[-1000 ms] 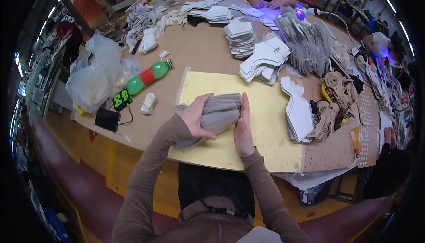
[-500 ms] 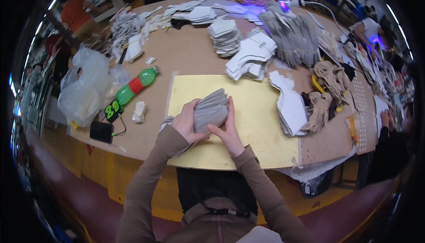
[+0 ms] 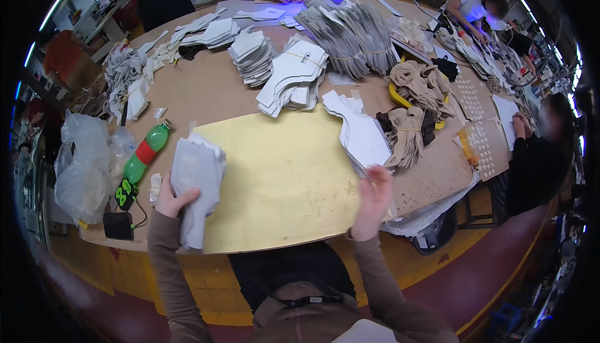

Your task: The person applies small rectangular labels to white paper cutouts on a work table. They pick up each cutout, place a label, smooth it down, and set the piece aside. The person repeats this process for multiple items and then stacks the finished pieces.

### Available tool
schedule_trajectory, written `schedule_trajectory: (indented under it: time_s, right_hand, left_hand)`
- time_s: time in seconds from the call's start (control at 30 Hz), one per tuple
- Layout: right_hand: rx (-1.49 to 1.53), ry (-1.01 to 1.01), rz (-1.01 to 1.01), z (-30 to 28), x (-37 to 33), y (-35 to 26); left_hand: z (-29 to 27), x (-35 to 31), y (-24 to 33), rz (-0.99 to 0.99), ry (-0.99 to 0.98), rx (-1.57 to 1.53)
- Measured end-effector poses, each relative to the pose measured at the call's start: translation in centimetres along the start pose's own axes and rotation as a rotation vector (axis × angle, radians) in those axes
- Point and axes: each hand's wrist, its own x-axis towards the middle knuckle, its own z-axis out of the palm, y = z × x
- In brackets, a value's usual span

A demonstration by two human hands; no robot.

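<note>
A stack of grey flat cut pieces (image 3: 199, 180) stands tilted at the left end of the yellow board (image 3: 281, 187). My left hand (image 3: 174, 199) is closed round its lower left side, the thumb pressed across the front. Over the board's right edge, my right hand (image 3: 374, 199) is raised, with its fingertips at the lower tip of a stack of white shaped pieces (image 3: 359, 134). Its fingers are blurred and partly bent; whether they touch or grip that stack I cannot tell.
Beyond the board lie more white stacks (image 3: 294, 74) and banded grey bundles (image 3: 350, 40). Brown gloves (image 3: 415, 84) lie at the right. A green bottle (image 3: 147, 152), a plastic bag (image 3: 84, 168) and a black phone-like device (image 3: 118, 225) are on the left. Co-workers sit around the table.
The grey stack, held between both hands over the board's middle, has moved left in my left hand. My right hand has let go of it and moved right to the white stack. The view has shifted.
</note>
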Motion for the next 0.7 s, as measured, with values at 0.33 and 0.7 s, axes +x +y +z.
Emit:
schedule_trajectory:
  time_s: [0.33, 0.7]
  right_hand:
    - [0.951, 0.128, 0.627, -5.2, 0.4, 0.3]
    - [0.527, 0.242, 0.196, 3.9, 4.7, 1.7]
  left_hand:
    - [-2.0, -0.2, -2.7, -0.091, 0.043, 0.368]
    - [1.0, -3.3, 2.5, 0.167, 0.248, 0.538]
